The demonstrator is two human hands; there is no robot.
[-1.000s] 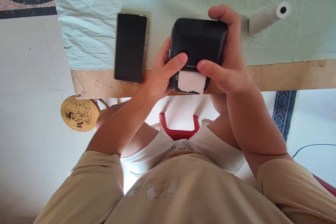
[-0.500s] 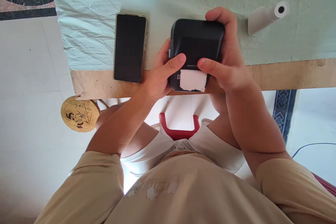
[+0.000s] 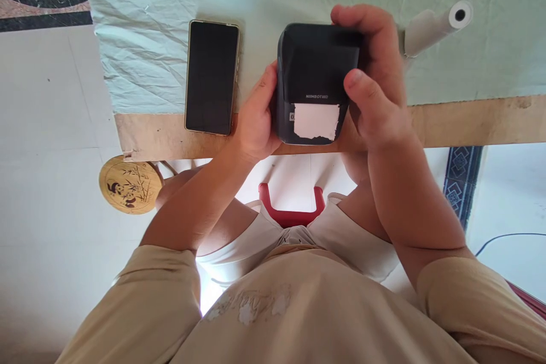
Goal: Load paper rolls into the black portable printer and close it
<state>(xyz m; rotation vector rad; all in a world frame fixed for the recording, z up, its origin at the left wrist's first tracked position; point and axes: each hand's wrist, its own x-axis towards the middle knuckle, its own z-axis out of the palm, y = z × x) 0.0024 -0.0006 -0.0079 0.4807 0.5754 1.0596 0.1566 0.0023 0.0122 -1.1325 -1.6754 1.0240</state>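
Between my hands is a black label printer (image 3: pixel 319 62) marked NIIMBOT, held over the front edge of the table. A torn-edged piece of white paper (image 3: pixel 316 121) covers part of its lower face. My left hand (image 3: pixel 258 116) grips the printer's left side, its thumb along that edge. My right hand (image 3: pixel 379 79) is closed round the right side, with its thumb near the right edge and its fingers curling over the upper right corner. The undersides of both hands' grip are hidden by the printer.
A phone with a dark screen (image 3: pixel 212 77) lies left of the printer. On the right a white paper roll (image 3: pixel 430 31) rests on the pale green cloth (image 3: pixel 145 45). The table's bare wooden edge (image 3: pixel 473 122) runs in front. A round wooden stool (image 3: pixel 130 185) stands at lower left.
Both thumbs have moved off the printer's front, the right one outward and up, so the lettering now shows fully. The printer has shifted slightly upward in view.
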